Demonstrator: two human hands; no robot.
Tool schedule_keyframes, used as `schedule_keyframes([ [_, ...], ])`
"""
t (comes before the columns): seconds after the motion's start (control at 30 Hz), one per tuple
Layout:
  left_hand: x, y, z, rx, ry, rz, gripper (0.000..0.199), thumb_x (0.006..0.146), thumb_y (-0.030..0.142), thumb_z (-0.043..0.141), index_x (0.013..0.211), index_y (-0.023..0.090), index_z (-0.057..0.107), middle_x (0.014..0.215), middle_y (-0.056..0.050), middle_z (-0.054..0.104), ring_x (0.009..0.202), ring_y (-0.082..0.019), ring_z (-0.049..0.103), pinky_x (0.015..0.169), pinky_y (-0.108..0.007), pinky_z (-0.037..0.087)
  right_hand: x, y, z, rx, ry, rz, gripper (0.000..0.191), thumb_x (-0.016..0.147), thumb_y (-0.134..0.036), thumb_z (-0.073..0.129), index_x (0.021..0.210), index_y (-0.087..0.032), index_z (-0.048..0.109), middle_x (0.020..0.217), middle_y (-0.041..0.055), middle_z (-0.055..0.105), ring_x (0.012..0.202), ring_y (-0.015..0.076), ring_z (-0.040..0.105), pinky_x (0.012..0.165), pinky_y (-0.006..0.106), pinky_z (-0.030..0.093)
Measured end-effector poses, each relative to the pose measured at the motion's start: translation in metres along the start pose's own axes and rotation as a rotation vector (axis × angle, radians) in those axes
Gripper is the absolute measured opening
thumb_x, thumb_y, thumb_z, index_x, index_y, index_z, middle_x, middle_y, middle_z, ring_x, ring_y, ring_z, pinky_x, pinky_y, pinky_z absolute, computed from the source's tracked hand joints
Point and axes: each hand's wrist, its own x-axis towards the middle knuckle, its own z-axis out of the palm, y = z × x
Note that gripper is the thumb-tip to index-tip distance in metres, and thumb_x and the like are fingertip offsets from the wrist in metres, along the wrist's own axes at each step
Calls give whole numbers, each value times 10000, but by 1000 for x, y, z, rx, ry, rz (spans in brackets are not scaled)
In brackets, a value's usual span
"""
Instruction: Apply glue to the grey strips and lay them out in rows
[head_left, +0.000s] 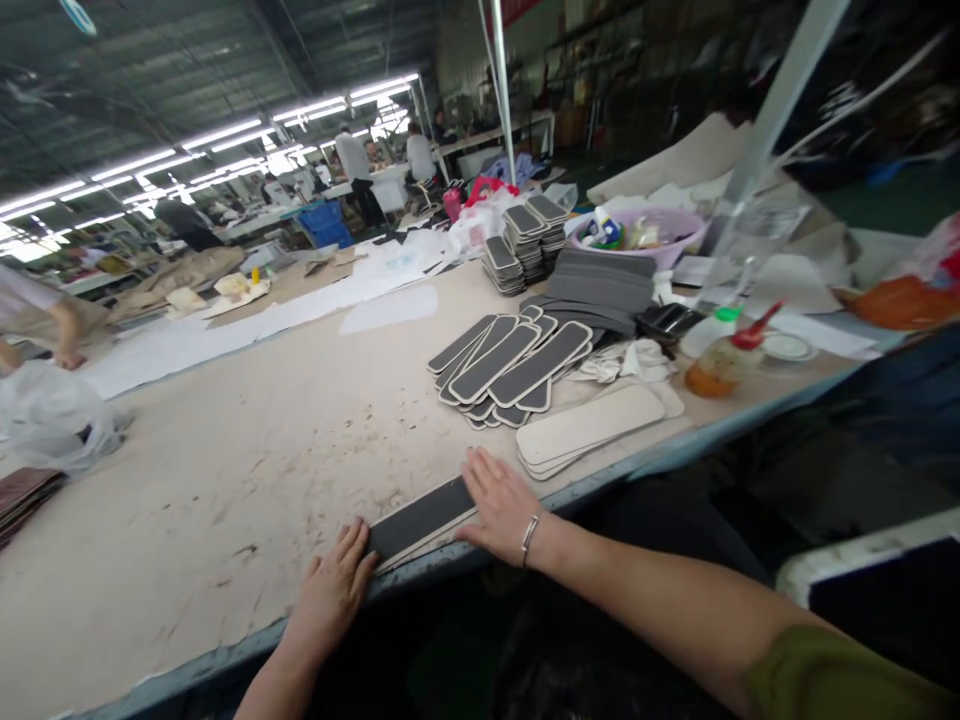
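Observation:
A dark grey strip (420,520) with a pale border lies at the table's near edge, with pale edges of another piece showing under it. My left hand (335,580) rests on its left end, fingers flat and slightly apart. On the right end lies my right hand (499,503), fingers spread and thumb toward the edge. Just beyond my right hand sit several pale beige strips (589,425). Behind these is a loose pile of grey strips with pale borders (495,360).
Farther back stand stacks of small grey pieces (525,240), dark sheets (600,285) and a purple basin (675,235). Bottles (712,375) stand at the right. A plastic bag (56,415) and another person's hand (70,355) are at the left.

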Motion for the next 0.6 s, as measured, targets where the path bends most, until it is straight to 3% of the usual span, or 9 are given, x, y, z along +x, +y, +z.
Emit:
schedule_keyframes([
  [0.1, 13, -4, -2, -47, 41, 12, 549, 852, 416, 307, 1293, 124, 454, 1426, -121, 366, 1305, -250, 346, 1060, -423, 289, 3, -14, 6, 83, 58, -236, 848, 829, -715, 295, 1420, -108, 253, 1486, 110, 182, 1368, 241, 76, 1111, 429, 92],
  [0.17, 22, -6, -5, -92, 64, 11, 526, 819, 441, 353, 1200, 115, 513, 1346, -141, 459, 1210, -252, 463, 1035, -380, 333, 7, -15, 14, 106, 19, -281, 826, 841, -701, 279, 1411, -103, 270, 1475, 93, 228, 1362, 226, 108, 1113, 434, 74],
  [0.3, 33, -2, -19, -104, 63, -21, 454, 749, 455, 420, 1046, 132, 534, 1137, -143, 568, 1047, -254, 558, 933, -372, 410, 10, 6, 17, 127, -83, -113, 876, 798, -729, 334, 1396, -90, 307, 1462, 118, 254, 1352, 272, 134, 1098, 485, 88],
  [0.43, 40, 7, -34, -140, -12, -101, 428, 625, 459, 522, 925, 153, 524, 1003, -129, 615, 978, -279, 578, 860, -390, 445, 5, 31, -4, 90, -62, 94, 908, 763, -721, 438, 1340, -22, 387, 1447, 195, 247, 1352, 320, 111, 1095, 461, 131],
  [0.53, 40, 12, -51, -353, -16, -181, 502, 600, 501, 555, 964, 156, 533, 943, -113, 653, 959, -286, 603, 822, -386, 479, 0, 44, -26, 98, -45, 57, 751, 787, -657, 489, 1213, -39, 516, 1355, 207, 399, 1262, 309, 339, 1021, 401, 312],
  [0.6, 37, 15, -69, -567, -36, -208, 581, 595, 573, 574, 1025, 182, 559, 955, -82, 678, 974, -281, 610, 817, -375, 499, -4, 53, -42, 122, -63, 11, 583, 802, -598, 524, 1125, -115, 567, 1159, 141, 574, 1065, 267, 530, 878, 367, 437],
])
